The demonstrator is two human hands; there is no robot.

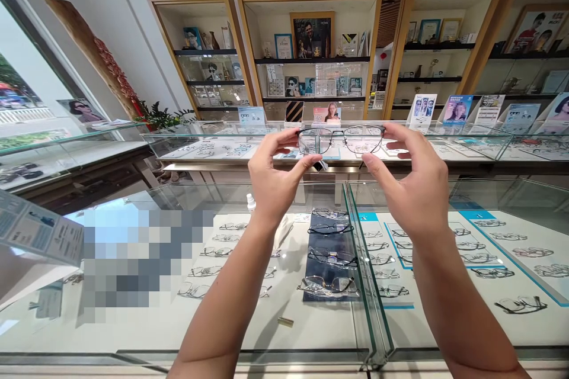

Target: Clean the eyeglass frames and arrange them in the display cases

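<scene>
Case: the glass table [355, 331] held rows of frames, four of them on a dark tray [331, 260].
Glasses: a thin dark pair [341, 139] was held up in the air above the table, lenses facing away.
Left hand [273, 180]: fingers pinched its left rim.
Right hand [415, 186]: fingers pinched its right rim.

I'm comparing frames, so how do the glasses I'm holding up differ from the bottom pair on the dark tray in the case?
The held glasses are dark-rimmed; the tray pair looks lighter, metallic. The held glasses are raised above the counter, pinched between left hand and right hand; the tray pair lies flat under glass on the dark tray. Both are thin-rimmed with clear lenses.
</scene>
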